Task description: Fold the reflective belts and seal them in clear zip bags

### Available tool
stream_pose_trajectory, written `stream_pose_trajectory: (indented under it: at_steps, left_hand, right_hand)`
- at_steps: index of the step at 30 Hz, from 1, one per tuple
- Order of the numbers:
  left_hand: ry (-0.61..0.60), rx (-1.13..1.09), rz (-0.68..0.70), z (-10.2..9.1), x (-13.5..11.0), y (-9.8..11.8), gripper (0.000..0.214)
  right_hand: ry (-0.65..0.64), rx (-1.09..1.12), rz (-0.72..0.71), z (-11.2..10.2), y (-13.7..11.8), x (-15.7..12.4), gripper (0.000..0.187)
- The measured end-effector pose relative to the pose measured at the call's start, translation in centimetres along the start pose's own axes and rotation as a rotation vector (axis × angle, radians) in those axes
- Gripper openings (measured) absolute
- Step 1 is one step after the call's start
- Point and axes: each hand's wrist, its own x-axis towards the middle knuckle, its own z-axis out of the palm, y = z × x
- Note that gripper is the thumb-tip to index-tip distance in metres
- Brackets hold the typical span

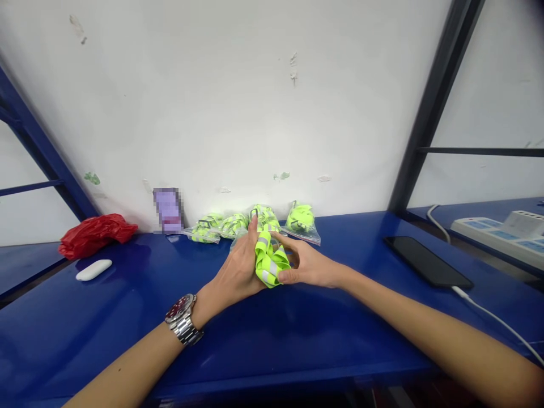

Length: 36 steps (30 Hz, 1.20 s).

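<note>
Because the left hand (238, 266) and the right hand (308, 266) close on it from either side, fingers and thumbs gripping, much of the bundle of neon-yellow reflective strapping (267, 266) is hidden and its folds are hard to trace. Its long axis runs roughly away from the person. It sits over the blue workbench (127, 294), just in front of the zip bags (301, 224) of similar yellow material; whether it touches the bench is unclear. The dial of the wristwatch (181, 309) is too small to read.
</note>
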Motion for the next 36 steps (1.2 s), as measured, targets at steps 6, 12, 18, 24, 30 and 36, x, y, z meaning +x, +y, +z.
stream_pose_trajectory:
  at_steps: [6, 12, 18, 24, 30, 36]
  left_hand:
    - [0.013, 0.104, 0.059, 0.6, 0.1, 1.3, 0.106]
    - [-0.010, 0.159, 0.196, 0.5, 0.3, 2.8, 0.089]
    - [-0.033, 0.256, 0.230, 0.2, 0.5, 4.3, 0.090]
    - [0.010, 0.236, 0.211, 0.2, 0.9, 3.8, 0.092]
    - [0.119, 0.187, 0.066, 0.1, 0.8, 1.3, 0.109]
    - [0.058, 0.178, 0.100, 0.3, 0.4, 1.3, 0.103]
  right_hand:
    - [0.384, -0.348, 0.048, 1.9, 1.2, 0.7, 0.070]
    - [0.481, -0.481, 0.023, 2.7, 1.4, 0.8, 0.032]
    - [0.596, -0.633, -0.015, 3.2, 1.1, 0.7, 0.025]
    - [0.524, -0.527, -0.055, 2.2, 1.0, 1.0, 0.026]
    - [0.138, 0.223, 0.167, 0.7, -1.4, 0.4, 0.033]
    - [0.212, -0.093, 0.077, 1.7, -0.9, 0.3, 0.065]
